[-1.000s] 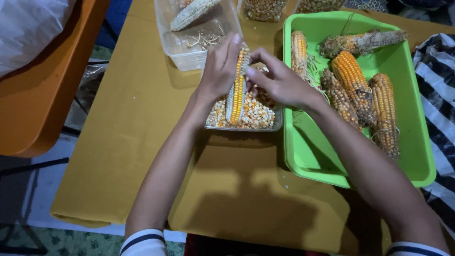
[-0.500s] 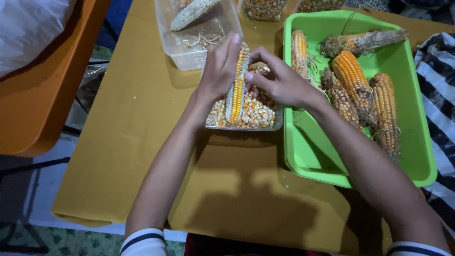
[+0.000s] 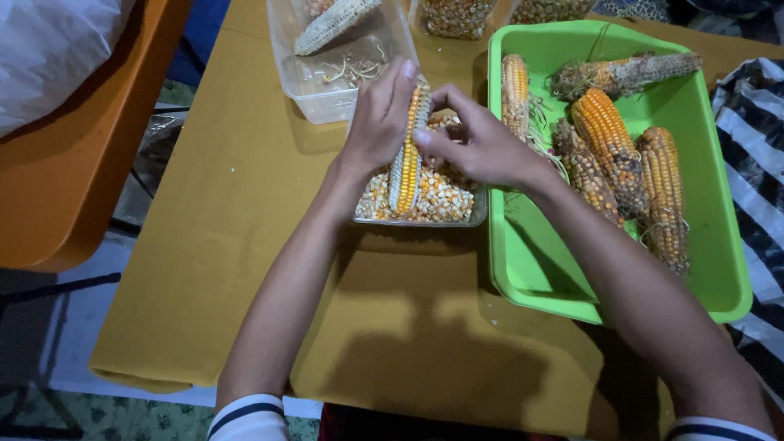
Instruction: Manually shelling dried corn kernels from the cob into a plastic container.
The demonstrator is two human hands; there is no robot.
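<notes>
My left hand (image 3: 374, 122) grips a partly stripped corn cob (image 3: 407, 155), held upright over a clear container of loose kernels (image 3: 425, 200). The cob shows orange kernels on one side and bare pale rows on the other. My right hand (image 3: 478, 147) presses its thumb and fingers against the cob's upper right side. Both forearms reach in from the bottom edge.
A green tray (image 3: 531, 269) at the right holds several whole corn cobs (image 3: 608, 147). A clear tub (image 3: 327, 82) behind holds a bare cob (image 3: 335, 24). Two jars of kernels (image 3: 457, 16) stand at the back. An orange chair (image 3: 73, 163) is at the left, striped cloth (image 3: 755, 122) at the right.
None of note: both hands stay on the cob over the kernel container, with only a slight shift of the right fingers.
</notes>
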